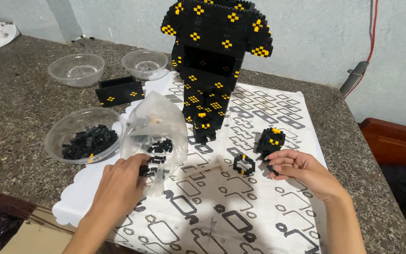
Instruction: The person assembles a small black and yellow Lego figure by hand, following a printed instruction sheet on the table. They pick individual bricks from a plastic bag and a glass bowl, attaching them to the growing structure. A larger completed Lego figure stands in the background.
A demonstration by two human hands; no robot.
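Observation:
A tall black brick model with yellow dots [212,61] stands on a printed instruction sheet [240,207]. My left hand [121,181] grips the lower edge of a clear plastic bag [158,127] that holds small black bricks. My right hand [301,170] rests on the sheet and pinches a small black brick piece [272,170] at its fingertips. Just left of that hand lies a small black ring-shaped build [244,164]. A small black and yellow lump of bricks [269,141] sits right behind it.
A clear bowl of black bricks [84,136] stands left of the bag. Two empty clear bowls [76,69] [144,63] and a black brick box section [119,91] sit further back. The stone counter's right edge [377,160] drops to a dark red piece of furniture.

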